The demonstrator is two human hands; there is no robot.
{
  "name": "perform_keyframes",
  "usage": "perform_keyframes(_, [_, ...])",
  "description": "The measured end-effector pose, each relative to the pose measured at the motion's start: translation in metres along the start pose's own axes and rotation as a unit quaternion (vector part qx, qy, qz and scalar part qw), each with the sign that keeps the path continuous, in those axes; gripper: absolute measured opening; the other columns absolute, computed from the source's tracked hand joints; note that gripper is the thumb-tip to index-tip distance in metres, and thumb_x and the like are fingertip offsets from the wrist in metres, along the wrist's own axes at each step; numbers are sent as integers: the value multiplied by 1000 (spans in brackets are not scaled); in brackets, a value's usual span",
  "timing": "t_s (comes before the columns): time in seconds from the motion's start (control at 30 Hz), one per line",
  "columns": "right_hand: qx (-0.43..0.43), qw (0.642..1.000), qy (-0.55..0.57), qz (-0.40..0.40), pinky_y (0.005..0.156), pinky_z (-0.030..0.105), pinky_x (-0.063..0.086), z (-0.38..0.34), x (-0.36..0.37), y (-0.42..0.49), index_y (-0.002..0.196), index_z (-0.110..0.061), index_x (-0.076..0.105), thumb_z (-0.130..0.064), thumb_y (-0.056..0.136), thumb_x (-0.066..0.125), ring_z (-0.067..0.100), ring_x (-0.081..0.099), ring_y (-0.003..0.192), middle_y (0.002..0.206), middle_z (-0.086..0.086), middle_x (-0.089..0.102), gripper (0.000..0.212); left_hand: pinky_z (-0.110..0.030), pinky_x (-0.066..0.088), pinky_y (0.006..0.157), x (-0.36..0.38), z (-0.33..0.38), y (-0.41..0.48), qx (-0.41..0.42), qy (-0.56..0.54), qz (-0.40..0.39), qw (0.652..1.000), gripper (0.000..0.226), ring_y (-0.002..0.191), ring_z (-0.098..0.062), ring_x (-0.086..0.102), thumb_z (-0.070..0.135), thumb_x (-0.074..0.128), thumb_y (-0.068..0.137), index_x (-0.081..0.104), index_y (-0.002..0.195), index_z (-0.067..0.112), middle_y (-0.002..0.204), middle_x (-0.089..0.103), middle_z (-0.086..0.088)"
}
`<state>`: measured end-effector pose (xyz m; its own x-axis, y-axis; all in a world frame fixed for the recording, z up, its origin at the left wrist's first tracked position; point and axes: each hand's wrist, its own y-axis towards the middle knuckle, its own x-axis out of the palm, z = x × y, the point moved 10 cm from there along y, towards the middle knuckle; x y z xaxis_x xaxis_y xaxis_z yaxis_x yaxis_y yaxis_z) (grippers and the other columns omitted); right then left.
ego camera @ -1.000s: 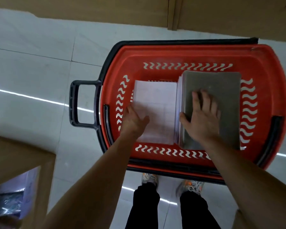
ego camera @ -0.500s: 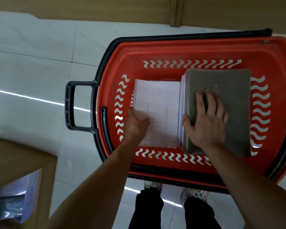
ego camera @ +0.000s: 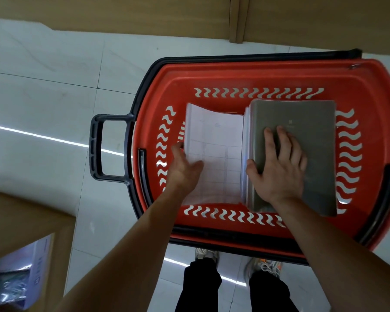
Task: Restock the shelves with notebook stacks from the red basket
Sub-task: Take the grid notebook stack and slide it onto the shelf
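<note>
The grey notebook stack (ego camera: 313, 136) is lying on the right of the red basket (ego camera: 257, 73), and a white ruled notebook (ego camera: 214, 136) is sitting just beside it on the left, the two touching along their long edges. The right hand (ego camera: 279, 170) is lying flat on the grey cover with its fingers straight, pressing down, while the thumb is resting against the stack's left side. The left hand (ego camera: 185, 170) is pinching the white notebook's left edge, thumb on top and fingers tucked beneath.

A second ago the white sheet was lying flat. Now its far left corner is curling upward (only the top leaf, as far as can be told), so the left hand is probably starting to lift it. That suggests the person is gathering both items for one pick-up, and nothing has left the basket yet.

The basket is standing on a pale tiled floor (ego camera: 43, 97), its black handle (ego camera: 95, 147) pointing left. A wooden shelf base (ego camera: 122, 12) is running along the top.
</note>
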<state>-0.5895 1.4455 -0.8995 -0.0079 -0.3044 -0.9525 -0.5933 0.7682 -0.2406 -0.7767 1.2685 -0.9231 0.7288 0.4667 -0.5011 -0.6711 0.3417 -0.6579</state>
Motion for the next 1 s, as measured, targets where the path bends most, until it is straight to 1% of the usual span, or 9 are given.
perform_keyframes(0.1, [1,1000,-3,-16,110,55,30,-2,-2,1,159,-20,19,-64,90,35,37,27,143,161,14,22,83,-41,56,93,-5,12,-10,7,-2,-1,1000,70,121,-23,57,20,72,91,26,143,26,135,53,1])
perform_keyframes(0.23, [-1,995,-28,-94,115,56,27,-7,-7,0,161,-21,4,-65,94,34,35,16,150,166,11,9,85,-27,61,66,-14,57,-44,72,44,-12,996,61,107,-28,67,19,70,92,29,137,24,132,58,-7])
perform_keyframes(0.3, [13,988,-20,-153,116,55,27,-8,-16,0,160,-23,3,-65,93,43,34,14,150,165,7,6,89,-28,62,65,-26,76,-63,89,63,-22,994,60,101,-27,69,21,70,92,29,136,23,130,60,-9])
perform_keyframes(0.47, [56,974,110,-192,108,52,42,-30,-79,-10,151,-22,31,-63,95,48,31,43,137,153,9,39,71,-21,52,66,-93,119,-109,95,55,7,994,62,91,-15,64,24,74,88,34,135,26,108,61,9])
perform_keyframes(0.57, [56,925,264,-266,111,51,40,-69,-100,-30,152,-21,33,-76,90,40,28,47,135,153,9,42,83,-24,53,69,-135,138,-132,89,13,30,995,63,91,-12,65,24,78,83,39,133,27,101,63,16])
perform_keyframes(0.67, [97,856,419,-289,98,42,46,-104,-117,-46,126,-23,45,-88,80,41,18,56,112,118,-6,59,79,-32,58,77,-164,151,-146,75,-48,40,995,60,92,-10,70,21,81,82,43,129,26,107,68,6])
perform_keyframes(0.77, [136,807,514,-258,101,40,44,-120,-136,-44,138,-27,42,-82,80,52,14,57,118,128,-12,61,81,-22,58,72,-179,166,-155,89,-80,45,992,57,83,5,68,13,79,84,41,126,22,103,64,12])
perform_keyframes(0.87, [129,830,505,-199,99,42,51,-120,-165,-34,139,-25,45,-75,80,59,12,63,114,126,-9,65,78,-15,55,67,-184,180,-158,101,-83,49,990,59,83,9,66,14,78,85,39,128,21,103,61,14])
perform_keyframes(1.0, [101,891,423,-131,98,42,54,-111,-222,-27,144,-26,38,-74,84,54,16,61,122,136,-3,61,78,-32,56,84,-186,201,-168,91,-82,52,991,66,100,-12,65,23,79,85,37,136,17,112,59,8])
